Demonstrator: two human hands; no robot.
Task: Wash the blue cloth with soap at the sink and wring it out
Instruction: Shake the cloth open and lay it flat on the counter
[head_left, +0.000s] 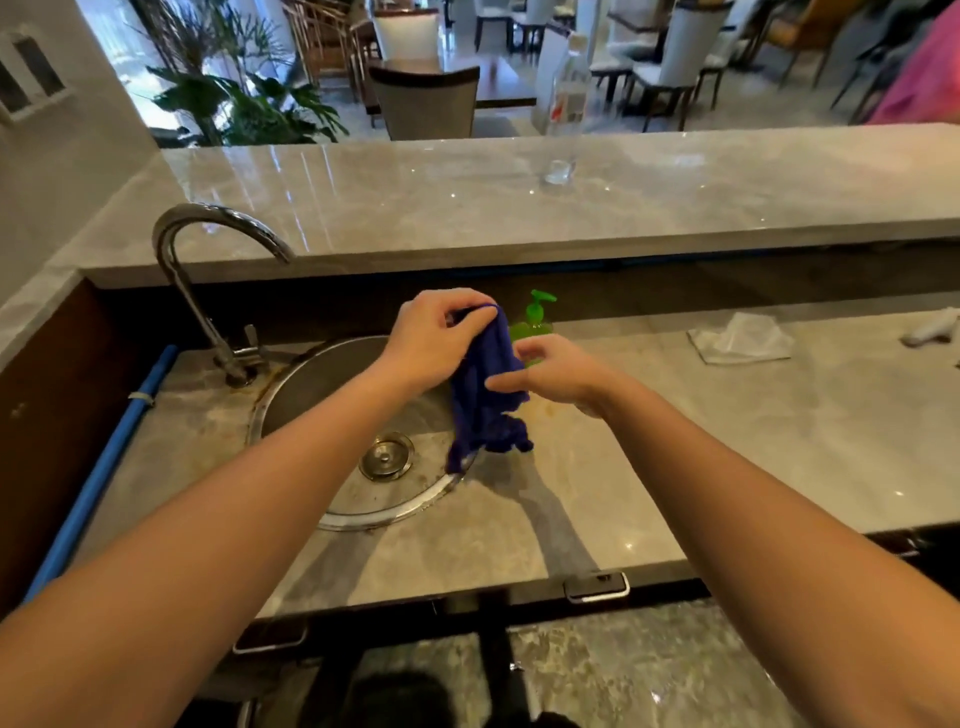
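Your left hand (436, 338) has its fingers curled, pinching the top of the blue cloth (485, 384). Your right hand (561, 374) pinches the cloth's middle between thumb and forefinger. The cloth hangs in the air, and its lower end is over the right rim of the round steel sink (291, 374). The drain strainer (387, 456) shows in the basin. The green soap pump bottle (537, 317) stands just behind, mostly hidden by cloth and right hand. The clear bottle (566, 104) on the far counter is blurred.
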